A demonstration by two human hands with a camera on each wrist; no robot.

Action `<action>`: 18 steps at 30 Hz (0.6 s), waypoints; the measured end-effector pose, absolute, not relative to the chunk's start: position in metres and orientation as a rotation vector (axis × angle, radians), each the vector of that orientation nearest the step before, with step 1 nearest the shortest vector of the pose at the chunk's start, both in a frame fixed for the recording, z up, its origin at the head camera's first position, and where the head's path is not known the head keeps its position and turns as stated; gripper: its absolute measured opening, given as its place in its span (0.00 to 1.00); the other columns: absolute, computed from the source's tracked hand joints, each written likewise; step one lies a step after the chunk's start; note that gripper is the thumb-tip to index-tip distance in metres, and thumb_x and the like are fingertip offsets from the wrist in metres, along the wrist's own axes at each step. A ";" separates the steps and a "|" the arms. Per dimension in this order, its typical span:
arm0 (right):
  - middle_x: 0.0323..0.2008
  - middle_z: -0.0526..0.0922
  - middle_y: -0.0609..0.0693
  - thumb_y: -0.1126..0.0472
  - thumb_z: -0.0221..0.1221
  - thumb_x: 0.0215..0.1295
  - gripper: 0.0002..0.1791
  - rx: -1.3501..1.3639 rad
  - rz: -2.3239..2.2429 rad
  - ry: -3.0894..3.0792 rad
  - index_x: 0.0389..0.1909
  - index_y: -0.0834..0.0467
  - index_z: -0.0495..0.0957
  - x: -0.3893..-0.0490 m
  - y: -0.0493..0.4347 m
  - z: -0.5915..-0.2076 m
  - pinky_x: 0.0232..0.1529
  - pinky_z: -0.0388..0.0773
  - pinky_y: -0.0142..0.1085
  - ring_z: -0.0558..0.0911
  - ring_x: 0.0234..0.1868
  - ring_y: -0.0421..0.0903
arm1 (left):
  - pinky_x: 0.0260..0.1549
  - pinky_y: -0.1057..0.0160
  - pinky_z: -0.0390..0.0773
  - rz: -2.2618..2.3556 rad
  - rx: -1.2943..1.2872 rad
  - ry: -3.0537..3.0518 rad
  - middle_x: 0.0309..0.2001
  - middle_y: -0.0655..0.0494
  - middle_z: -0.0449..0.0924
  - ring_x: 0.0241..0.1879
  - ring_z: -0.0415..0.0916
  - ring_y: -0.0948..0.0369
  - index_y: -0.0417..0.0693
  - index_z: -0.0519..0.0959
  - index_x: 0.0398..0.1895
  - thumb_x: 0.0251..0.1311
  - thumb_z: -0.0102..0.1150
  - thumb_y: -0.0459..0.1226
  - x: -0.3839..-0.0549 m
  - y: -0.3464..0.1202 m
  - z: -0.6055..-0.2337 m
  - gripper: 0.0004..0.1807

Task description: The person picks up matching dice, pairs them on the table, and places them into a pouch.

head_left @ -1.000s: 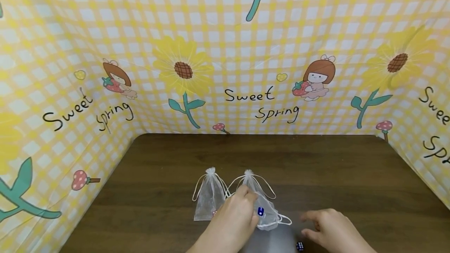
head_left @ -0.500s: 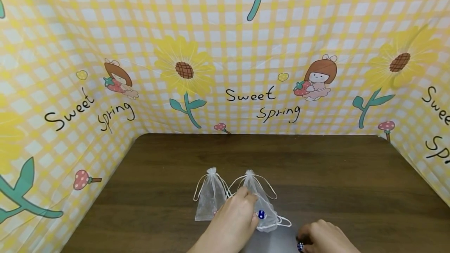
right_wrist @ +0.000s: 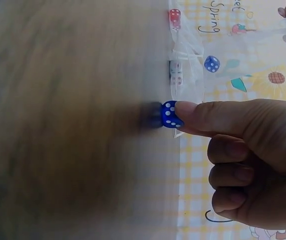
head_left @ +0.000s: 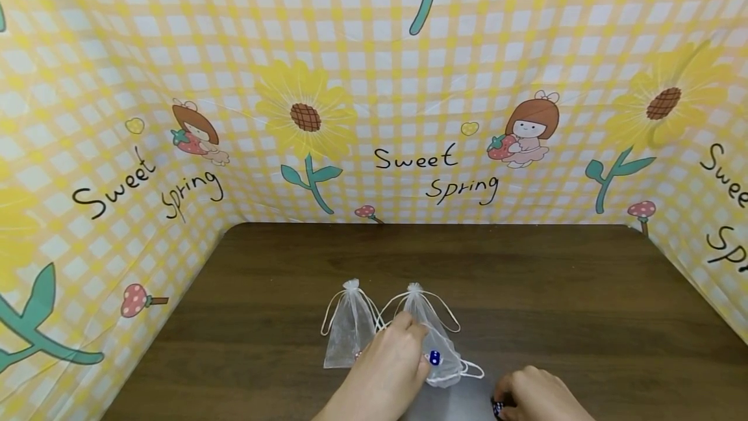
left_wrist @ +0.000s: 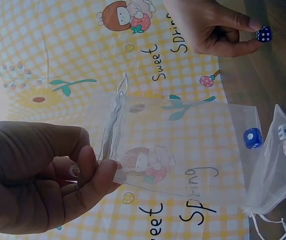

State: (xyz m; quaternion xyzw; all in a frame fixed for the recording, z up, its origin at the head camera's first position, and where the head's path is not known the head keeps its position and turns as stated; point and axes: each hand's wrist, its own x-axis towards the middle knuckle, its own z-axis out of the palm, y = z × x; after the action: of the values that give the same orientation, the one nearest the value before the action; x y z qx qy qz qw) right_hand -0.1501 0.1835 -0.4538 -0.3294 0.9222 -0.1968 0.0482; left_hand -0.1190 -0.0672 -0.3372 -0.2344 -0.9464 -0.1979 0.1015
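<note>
My left hand (head_left: 394,349) pinches the mouth of a sheer white drawstring pouch (left_wrist: 183,120) between thumb and fingers. The pouch hangs down, with a blue die (left_wrist: 253,138) at its bottom. To the right of it, low on the table, my right hand (head_left: 534,392) pinches another blue die (right_wrist: 169,114) with white dots. Thumb and forefinger grip this die close to the tabletop; its contact with the table is hard to tell.
Two tied sheer pouches lie on the dark wooden table (head_left: 269,265): a left pouch (head_left: 345,343) and a middle pouch (head_left: 413,304). The middle one holds white dice (left_wrist: 285,131). A red die (right_wrist: 175,18) shows farther off. A checked yellow cloth (head_left: 374,83) surrounds the table.
My right hand has moved down and slightly left and has taken hold of the blue die on the table. The left hand and its pouch stay nearly in place.
</note>
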 end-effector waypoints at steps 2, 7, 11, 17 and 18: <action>0.17 0.69 0.30 0.59 0.68 0.43 0.07 -0.992 -0.597 2.807 0.19 0.47 0.78 -0.150 0.182 -0.453 0.17 0.63 0.34 0.66 0.18 0.30 | 0.24 0.66 0.74 -0.588 -0.686 -2.799 0.34 0.52 0.73 0.27 0.74 0.61 0.37 0.81 0.38 0.43 0.58 0.28 -0.118 -0.067 -0.336 0.14; 0.17 0.69 0.30 0.59 0.68 0.43 0.08 -0.986 -0.592 2.813 0.18 0.46 0.77 -0.149 0.181 -0.453 0.17 0.63 0.33 0.66 0.18 0.30 | 0.24 0.65 0.74 -0.582 -0.682 -2.814 0.34 0.52 0.73 0.27 0.74 0.61 0.38 0.80 0.37 0.45 0.58 0.29 -0.117 -0.067 -0.336 0.13; 0.17 0.70 0.30 0.59 0.68 0.43 0.07 -1.010 -0.585 2.842 0.19 0.45 0.78 -0.147 0.180 -0.452 0.16 0.63 0.34 0.67 0.18 0.30 | 0.25 0.65 0.75 -0.586 -0.678 -2.818 0.35 0.52 0.73 0.27 0.74 0.61 0.38 0.80 0.38 0.45 0.57 0.29 -0.118 -0.067 -0.338 0.14; 0.19 0.72 0.30 0.59 0.67 0.45 0.08 -0.998 -0.559 2.905 0.19 0.44 0.78 -0.147 0.178 -0.435 0.17 0.65 0.35 0.69 0.19 0.31 | 0.25 0.65 0.74 -0.571 -0.690 -2.786 0.35 0.52 0.73 0.27 0.74 0.61 0.39 0.81 0.37 0.43 0.57 0.29 -0.119 -0.068 -0.340 0.13; 0.19 0.73 0.31 0.59 0.68 0.45 0.07 -1.007 -0.548 2.927 0.20 0.45 0.78 -0.147 0.178 -0.431 0.17 0.66 0.35 0.70 0.19 0.32 | 0.25 0.65 0.74 -0.575 -0.690 -2.784 0.35 0.52 0.73 0.27 0.74 0.61 0.38 0.81 0.37 0.44 0.57 0.28 -0.119 -0.067 -0.340 0.13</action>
State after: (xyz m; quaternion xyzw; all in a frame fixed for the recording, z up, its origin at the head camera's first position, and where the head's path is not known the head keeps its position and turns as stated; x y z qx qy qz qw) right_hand -0.1468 0.1779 -0.4314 -0.3204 0.9311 -0.1743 -0.0012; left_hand -0.1188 -0.0675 -0.3399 -0.2346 -0.9462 -0.1953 0.1078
